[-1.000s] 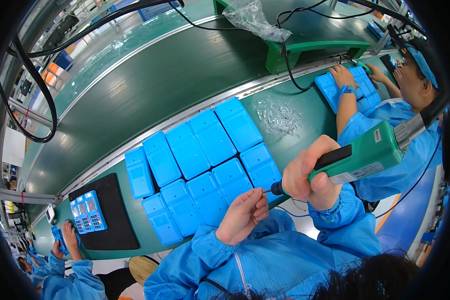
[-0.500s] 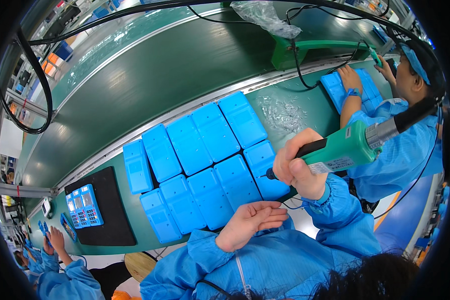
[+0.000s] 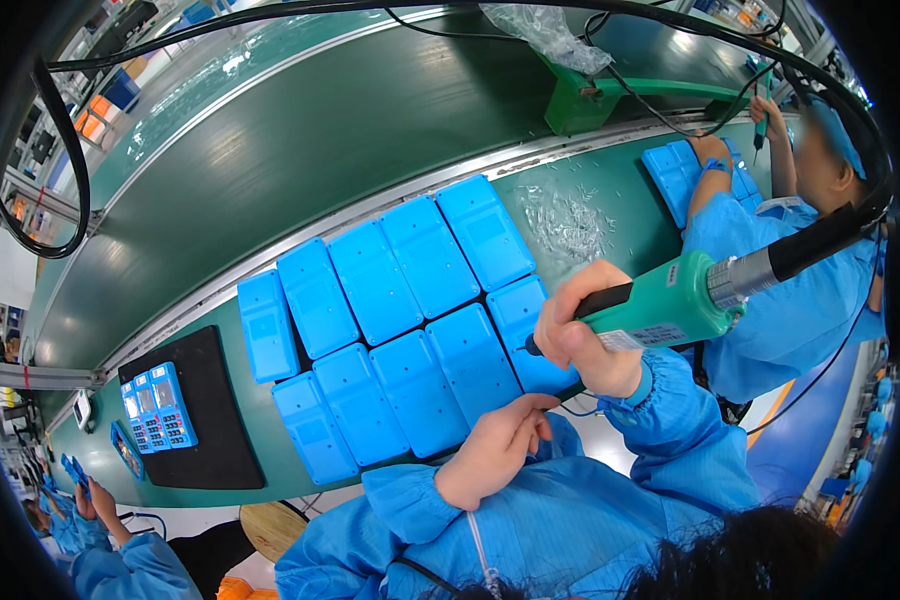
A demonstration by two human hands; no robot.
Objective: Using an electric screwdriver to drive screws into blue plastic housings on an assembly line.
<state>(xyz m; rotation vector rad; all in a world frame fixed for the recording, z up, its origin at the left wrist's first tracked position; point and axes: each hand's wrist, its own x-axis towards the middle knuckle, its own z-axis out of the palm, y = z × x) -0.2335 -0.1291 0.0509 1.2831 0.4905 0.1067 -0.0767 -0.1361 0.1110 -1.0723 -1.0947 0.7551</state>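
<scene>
My right hand (image 3: 588, 335) is wrapped round a green and black electric screwdriver (image 3: 670, 300), tilted with its tip toward the lower left. The tip is over the right-end blue plastic housing (image 3: 520, 300) of the near row; whether it touches cannot be told. My left hand (image 3: 495, 455) is by the near edge of the bench, in front of my chest, its fingers curled together. What it holds, if anything, is hidden. Several more blue housings (image 3: 400, 385) lie side by side in two slanted rows, small dark holes showing in their faces.
Small clear pieces (image 3: 570, 222) are scattered beyond the housings. Left of them, a black mat (image 3: 225, 420) bears blue keypad devices (image 3: 160, 405). A co-worker (image 3: 790, 280) at the right has a hand on other blue housings (image 3: 673, 175). Black cables (image 3: 625, 90) hang over the bench.
The screwdriver and my right hand have shifted slightly left. My left hand's fingers, straighter before, have curled in. The co-worker's tool has been raised upright.
</scene>
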